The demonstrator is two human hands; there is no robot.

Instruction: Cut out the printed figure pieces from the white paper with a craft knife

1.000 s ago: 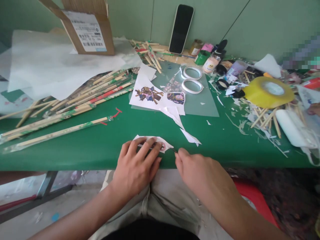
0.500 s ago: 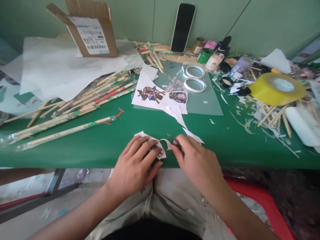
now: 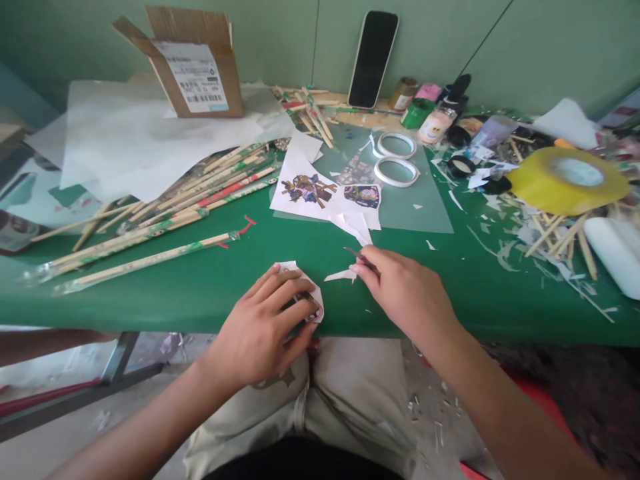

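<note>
Though visible, paper (image 3: 317, 291) under left grip (image 3: 265, 327)

On the green tabletop (image 3: 210, 283), slim wrapped wooden chopsticks (image 3: 165, 226) lie left, before an open brown cardboard box (image 3: 200, 77) on thin whitish sheets (image 3: 130, 147). Behind stands a black rectangular phone (image 3: 373, 60); before it lie two white tape rings (image 3: 400, 185), then printed white paper (image 3: 307, 190). A round yellow tape roll (image 3: 543, 181) lies right (loose wooden sticks (image 3: 587, 256) before it). At the near edge, under the left hand (image 3: 270, 313), lies a small white paper cutout (image 3: 316, 295).

Green tabletop (image 3: 280, 243) with wrapped sticks (image 3: 165, 253), paper scraps (image 3: 431, 245), printed paper piece (image 3: 317, 293).
</note>
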